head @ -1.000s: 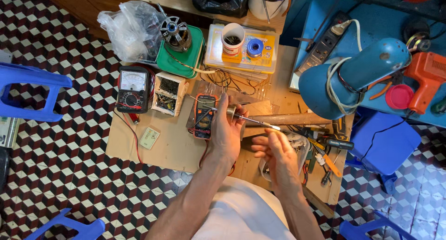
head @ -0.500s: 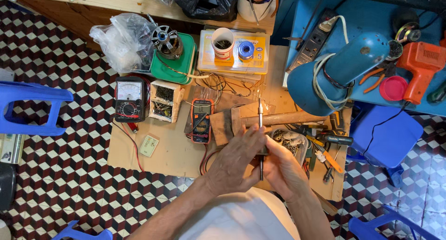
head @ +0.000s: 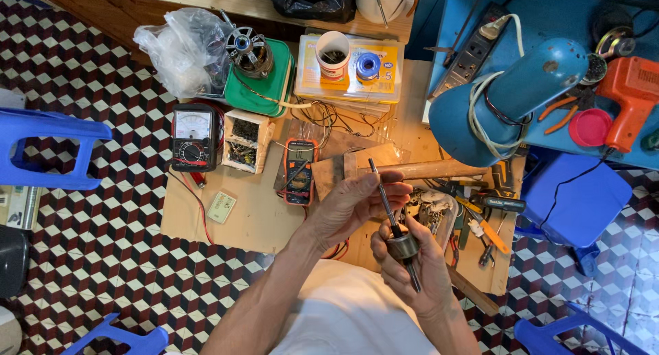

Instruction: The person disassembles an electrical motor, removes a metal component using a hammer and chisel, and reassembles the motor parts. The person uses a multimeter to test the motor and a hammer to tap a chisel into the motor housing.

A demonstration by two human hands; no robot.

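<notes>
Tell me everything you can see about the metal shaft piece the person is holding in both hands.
The metal shaft piece is a slim, dark steel-looking rod running through a short, dull grey cylinder near its lower end. It stands nearly upright, tilted slightly left at the top, above the wooden board. The right hand cups the cylinder, with the rod's lower tip poking out below the fingers. The left hand pinches the rod partway up, leaving the top end bare. Finer surface detail is too small to tell.

A blue lamp is sitting by an orange drill, and two meters are lying on cardboard.
</notes>
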